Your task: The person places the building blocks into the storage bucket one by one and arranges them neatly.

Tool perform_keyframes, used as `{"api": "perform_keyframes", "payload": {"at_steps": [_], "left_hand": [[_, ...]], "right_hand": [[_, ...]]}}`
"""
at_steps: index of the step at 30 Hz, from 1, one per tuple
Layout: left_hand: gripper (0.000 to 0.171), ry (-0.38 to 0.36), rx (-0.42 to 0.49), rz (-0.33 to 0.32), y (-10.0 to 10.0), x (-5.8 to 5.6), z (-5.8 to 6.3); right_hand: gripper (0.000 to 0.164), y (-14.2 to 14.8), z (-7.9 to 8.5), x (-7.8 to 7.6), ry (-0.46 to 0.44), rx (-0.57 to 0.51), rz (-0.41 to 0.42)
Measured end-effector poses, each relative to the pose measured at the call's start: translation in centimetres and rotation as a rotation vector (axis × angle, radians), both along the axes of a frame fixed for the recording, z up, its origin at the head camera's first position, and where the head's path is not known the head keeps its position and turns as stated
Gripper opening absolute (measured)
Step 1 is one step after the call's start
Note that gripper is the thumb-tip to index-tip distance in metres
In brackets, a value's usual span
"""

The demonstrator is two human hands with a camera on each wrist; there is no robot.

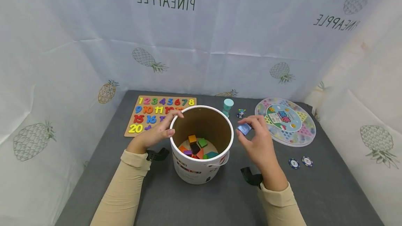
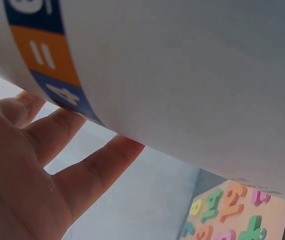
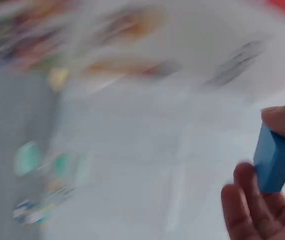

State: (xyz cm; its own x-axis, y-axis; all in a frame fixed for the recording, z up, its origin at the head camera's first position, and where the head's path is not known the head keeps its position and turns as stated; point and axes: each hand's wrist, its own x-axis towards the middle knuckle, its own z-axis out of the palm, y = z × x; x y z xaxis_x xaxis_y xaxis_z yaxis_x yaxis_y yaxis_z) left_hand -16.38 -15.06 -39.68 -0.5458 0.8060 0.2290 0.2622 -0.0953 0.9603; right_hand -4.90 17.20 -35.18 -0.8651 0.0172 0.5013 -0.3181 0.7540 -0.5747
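Note:
A white bucket (image 1: 195, 170) stands on the dark table, with several coloured blocks (image 1: 201, 151) at its bottom. My left hand (image 1: 156, 133) rests against the bucket's left side at the rim. In the left wrist view its fingers (image 2: 95, 170) lie fairly straight, tips touching the outer wall. My right hand (image 1: 259, 140) pinches a small blue block (image 1: 244, 128) between thumb and fingers, just right of the rim and outside the bucket. The right wrist view shows the blue block (image 3: 275, 157) under the thumb, other fingers below it; its background is blurred.
A number board (image 1: 132, 119) lies behind the bucket on the left. A teal sand timer (image 1: 228, 104) and a tiny figurine (image 1: 241, 113) stand behind it. At right are a round game board (image 1: 307, 128) and two poker chips (image 1: 294, 163). Patterned cloth (image 1: 201, 44) hangs around the table.

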Motion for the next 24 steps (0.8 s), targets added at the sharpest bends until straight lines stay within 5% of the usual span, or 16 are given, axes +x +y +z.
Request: {"api": "perform_keyframes", "payload": {"at_steps": [6,14,24], "left_hand": [[0.065,0.002,-0.004,-0.001,0.1,0.1,0.0],[0.065,0.009,-0.011,-0.007,0.4,0.1,0.0],[0.065,-0.001,-0.004,0.006,0.1,-0.2,-0.1]], "right_hand": [[0.025,-4.3,3.6,0.0,0.127,0.018,0.195],[0.023,-7.2,3.3,-1.8,-0.197,0.195,0.248],[0.025,-7.4,3.0,-1.9,-0.179,0.215,0.235]]}}
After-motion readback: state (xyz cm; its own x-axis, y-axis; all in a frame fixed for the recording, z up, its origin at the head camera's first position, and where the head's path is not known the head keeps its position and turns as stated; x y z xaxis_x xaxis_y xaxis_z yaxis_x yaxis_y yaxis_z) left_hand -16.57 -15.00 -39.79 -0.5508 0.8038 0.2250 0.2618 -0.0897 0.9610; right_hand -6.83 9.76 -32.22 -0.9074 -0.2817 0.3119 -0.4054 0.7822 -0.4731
